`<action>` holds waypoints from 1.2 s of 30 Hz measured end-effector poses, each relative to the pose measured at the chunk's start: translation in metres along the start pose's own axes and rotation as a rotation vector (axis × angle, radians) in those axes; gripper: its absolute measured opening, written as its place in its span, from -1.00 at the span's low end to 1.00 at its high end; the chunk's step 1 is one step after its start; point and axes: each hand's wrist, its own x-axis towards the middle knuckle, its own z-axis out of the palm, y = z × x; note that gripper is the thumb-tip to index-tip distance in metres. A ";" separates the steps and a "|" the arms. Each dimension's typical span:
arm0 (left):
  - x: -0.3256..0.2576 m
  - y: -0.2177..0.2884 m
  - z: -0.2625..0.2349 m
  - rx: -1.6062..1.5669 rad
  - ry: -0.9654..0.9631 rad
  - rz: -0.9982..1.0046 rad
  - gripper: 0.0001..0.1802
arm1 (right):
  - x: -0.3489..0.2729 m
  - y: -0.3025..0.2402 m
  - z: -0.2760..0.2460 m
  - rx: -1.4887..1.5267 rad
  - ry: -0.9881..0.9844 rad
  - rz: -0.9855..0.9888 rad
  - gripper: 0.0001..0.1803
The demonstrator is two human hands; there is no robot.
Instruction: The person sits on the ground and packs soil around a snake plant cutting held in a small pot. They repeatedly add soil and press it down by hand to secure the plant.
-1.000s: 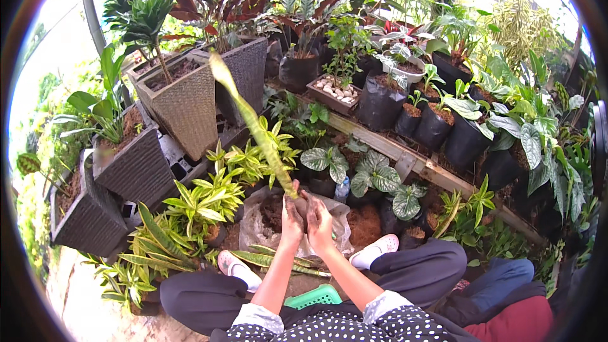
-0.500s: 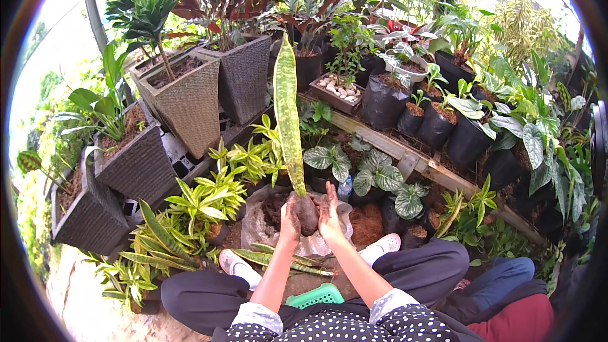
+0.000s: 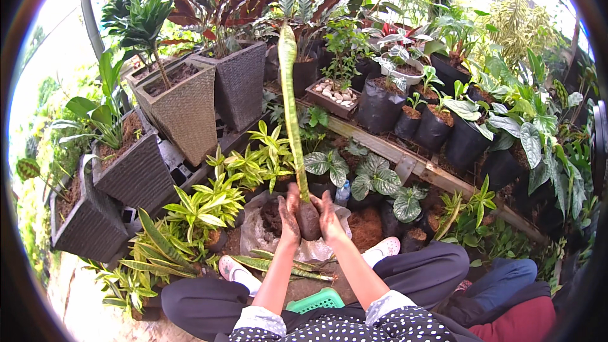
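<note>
A tall snake plant leaf [image 3: 291, 101], mottled green with yellow edges, stands upright in front of me. Its base sits in a dark, rounded clump of soil [image 3: 308, 222]. My left hand [image 3: 290, 216] presses the clump from the left and my right hand [image 3: 329, 218] from the right, palms facing each other. Soil darkens the fingers of both. Beneath the hands lies an opened, pale plastic sack [image 3: 255, 227] with loose dark soil in it. Cut snake plant leaves [image 3: 272, 263] rest on the ground between my legs.
A green plastic basket [image 3: 315, 301] is close to my lap. Tall textured planters [image 3: 174, 104] line the left. Black potting bags [image 3: 380, 106] stand behind a wooden rail [image 3: 380, 145]. Brown fibre [image 3: 365, 228] and a small bottle [image 3: 342, 194] lie right of the sack. Another person's leg [image 3: 506, 282] shows at lower right.
The leaf has turned from its broad face to nearly edge-on, its tip slightly further right. Both hands remain around the soil clump, with the fingers shifted a little.
</note>
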 end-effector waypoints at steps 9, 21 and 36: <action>0.003 -0.018 -0.005 -0.084 -0.195 -0.074 -0.29 | 0.014 0.016 -0.020 -0.321 0.364 -0.799 -0.47; -0.010 0.004 0.032 0.003 0.168 0.082 -0.65 | -0.033 -0.019 0.001 -0.899 0.213 -0.894 -0.58; -0.012 0.003 0.013 -0.062 0.083 0.053 -0.64 | -0.047 -0.024 0.010 -1.197 0.171 -0.889 -0.50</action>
